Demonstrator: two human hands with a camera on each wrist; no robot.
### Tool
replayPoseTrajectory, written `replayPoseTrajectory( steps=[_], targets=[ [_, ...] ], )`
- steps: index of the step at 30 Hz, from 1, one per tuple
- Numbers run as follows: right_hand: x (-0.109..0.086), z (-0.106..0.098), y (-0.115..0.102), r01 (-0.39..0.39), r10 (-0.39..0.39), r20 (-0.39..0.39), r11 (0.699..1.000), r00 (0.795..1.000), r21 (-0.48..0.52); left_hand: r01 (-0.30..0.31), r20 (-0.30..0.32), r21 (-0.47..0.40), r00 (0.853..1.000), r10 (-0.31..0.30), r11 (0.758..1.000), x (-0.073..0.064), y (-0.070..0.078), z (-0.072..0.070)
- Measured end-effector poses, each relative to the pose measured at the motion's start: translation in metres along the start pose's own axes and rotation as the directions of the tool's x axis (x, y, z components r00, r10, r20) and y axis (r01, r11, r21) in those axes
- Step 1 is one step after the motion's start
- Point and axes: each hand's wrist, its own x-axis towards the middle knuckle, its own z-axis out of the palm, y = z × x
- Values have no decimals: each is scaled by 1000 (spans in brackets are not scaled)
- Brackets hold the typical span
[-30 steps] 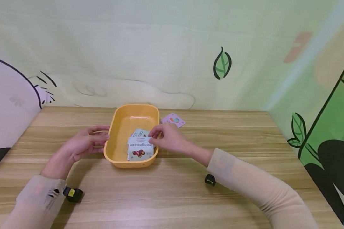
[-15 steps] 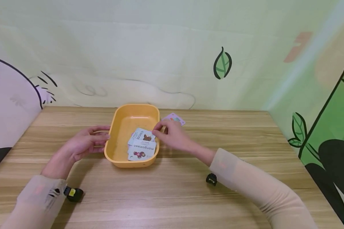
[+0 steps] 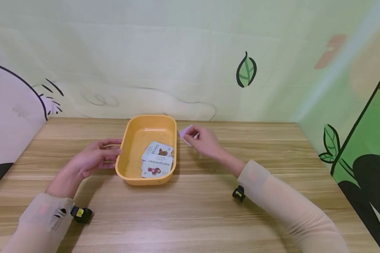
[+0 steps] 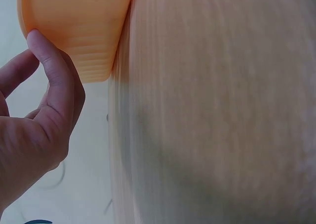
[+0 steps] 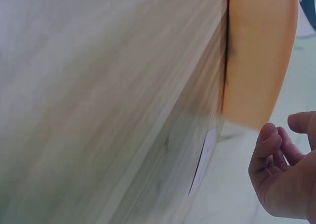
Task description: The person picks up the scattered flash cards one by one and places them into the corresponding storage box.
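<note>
In the head view, the straight fingers of my left hand (image 3: 96, 158) touch the outer left wall of a yellow plastic tub (image 3: 128, 151). The left wrist view has a fingertip of that hand (image 4: 49, 100) against the tub wall (image 4: 79, 21), close to its rim. My right hand (image 3: 205, 141) is over a purple picture card (image 3: 184, 132), partly covering it on the table right of the tub. In the right wrist view, its loosely bent fingers (image 5: 266, 147) hold nothing, apart from the flat card (image 5: 201, 159). Inside the tub, a mangosteen card (image 3: 158, 167) overlaps a coconut card (image 3: 157, 150).
The wood-grain table (image 3: 164, 218) meets a printed backdrop (image 3: 190, 70) with leaf drawings along its back edge. Small black cameras (image 3: 81, 214) hang at both sleeves.
My right hand has let go of the cards in the tub and moved right, out past the rim to the purple card. The mangosteen card now lies flatter; my left hand stays put.
</note>
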Motion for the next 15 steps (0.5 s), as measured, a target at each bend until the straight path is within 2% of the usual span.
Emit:
replayPoseTrajectory(
  steps=[8, 15],
  targets=[
    [9, -16, 22, -124, 125, 6, 988, 992, -87, -1, 2, 9, 1000, 1, 1000, 0, 0, 0],
    [14, -21, 34, -227, 236, 18, 949, 972, -218, -6, -2, 17, 1000, 6, 1000, -1, 0, 0]
  ],
)
